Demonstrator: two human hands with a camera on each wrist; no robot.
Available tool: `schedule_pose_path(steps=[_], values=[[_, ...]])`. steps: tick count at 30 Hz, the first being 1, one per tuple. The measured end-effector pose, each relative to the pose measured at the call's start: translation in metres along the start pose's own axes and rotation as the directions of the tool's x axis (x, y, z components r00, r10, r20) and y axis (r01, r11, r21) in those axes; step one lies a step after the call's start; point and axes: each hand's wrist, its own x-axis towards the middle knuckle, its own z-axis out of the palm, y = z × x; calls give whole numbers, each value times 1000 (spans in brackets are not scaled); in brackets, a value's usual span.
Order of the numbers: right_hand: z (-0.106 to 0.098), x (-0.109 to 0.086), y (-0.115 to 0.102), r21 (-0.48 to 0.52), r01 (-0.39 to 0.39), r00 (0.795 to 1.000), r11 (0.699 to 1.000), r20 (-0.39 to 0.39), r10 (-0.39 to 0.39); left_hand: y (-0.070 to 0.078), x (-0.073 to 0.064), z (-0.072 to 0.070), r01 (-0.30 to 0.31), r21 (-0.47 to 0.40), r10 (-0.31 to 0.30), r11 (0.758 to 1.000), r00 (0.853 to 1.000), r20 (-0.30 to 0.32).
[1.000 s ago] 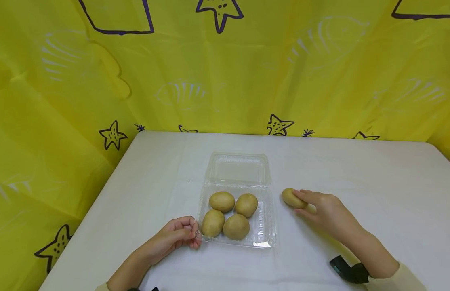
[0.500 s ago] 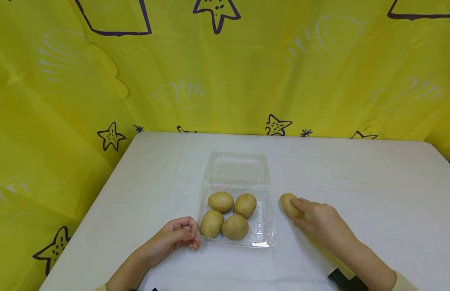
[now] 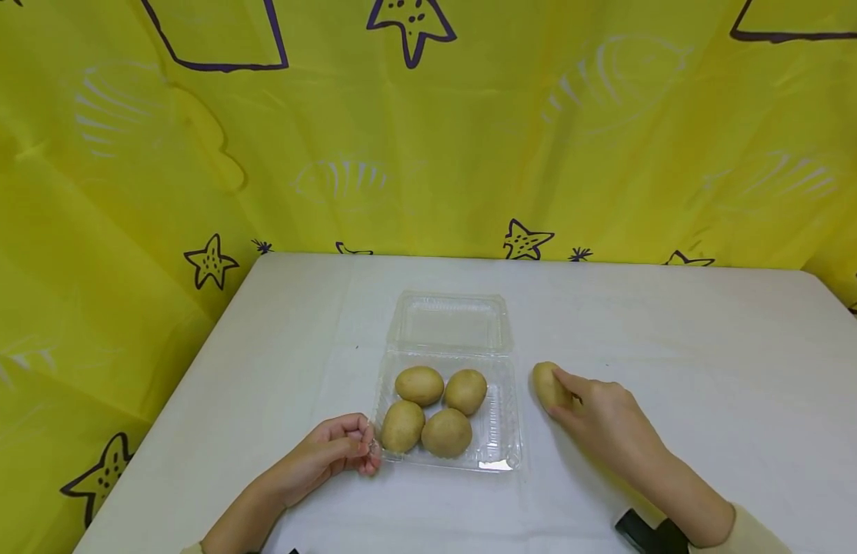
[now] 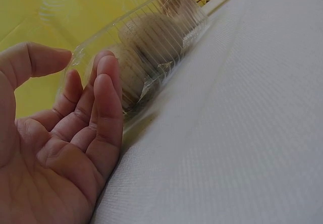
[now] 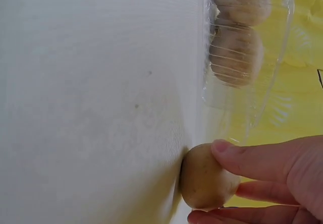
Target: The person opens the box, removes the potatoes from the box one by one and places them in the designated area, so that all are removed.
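Observation:
A clear plastic clamshell container [image 3: 501, 427] lies with its lid [image 3: 452, 323] folded back, away from the person. Several potatoes [image 3: 418, 385] sit in its base, grouped toward the left. At the near left corner, the left hand [image 3: 328, 450] pinches the rim between thumb and fingers; the left wrist view shows the thumb [image 4: 48, 60] on the rim. Right of the container, the right hand [image 3: 608, 419] grips another potato [image 3: 548, 385] between thumb and fingers. In the right wrist view, this potato [image 5: 204, 178] appears at or just above the table surface; contact is hard to tell.
The white-covered table [image 3: 678, 331] extends around the container. A yellow curtain [image 3: 428, 138] with sea-creature drawings hangs behind and to the left. A dark wrist device [image 3: 646, 531] shows beside the right forearm.
The right hand has closed its grip on the potato, which has turned more upright and shifted slightly left. The left hand stays at the container's corner.

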Motion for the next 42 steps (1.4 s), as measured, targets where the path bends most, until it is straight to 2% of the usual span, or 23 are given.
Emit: schedule_pose_path(steps=[13,21,32,42], values=[[2,7,1,-4,5,1000,1000,-6,-5,-1,-1,0,-1,0,1,1000,1000,-7],[-11,8,-9,74,18,999,997,-32,-16,-1,-1,0,-6,5,6,1000,1000,-3],[-22,10,-40,135,116,993,984,-46,-111,0,1,-1,-9,12,9,1000,1000,2],[-11,14,-57,157,208,978,966,-36,-205,1,0,-1,-7,18,7,1000,1000,0]])
